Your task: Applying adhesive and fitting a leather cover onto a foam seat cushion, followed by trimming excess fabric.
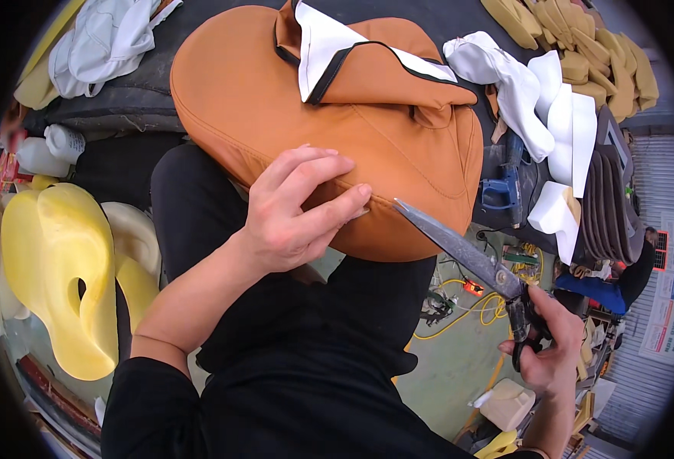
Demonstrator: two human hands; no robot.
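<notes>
A padded seat [230,84] in tan-brown leather-like cover, with stitched seams, lies over my lap and the dark surface ahead. A loose flap [398,69] of the same cover, white inside with black edging, is folded on top. My left hand [295,206] rests at the seat's near seam, its thumb and index finger pinched together there; whether a thread is between them is too small to tell. My right hand [547,336] grips the black handles of large metal scissors [459,249]. Their blades are almost together, with the tips close to the seam, right of my left fingertips.
Yellow foam pieces [61,260] stand at the left, below white bottles [46,149]. White covers [505,92], a blue tool [505,183] and stacked brown pads [611,195] lie at the right. Yellow cables [490,306] run over the floor. A person [616,283] is at the far right.
</notes>
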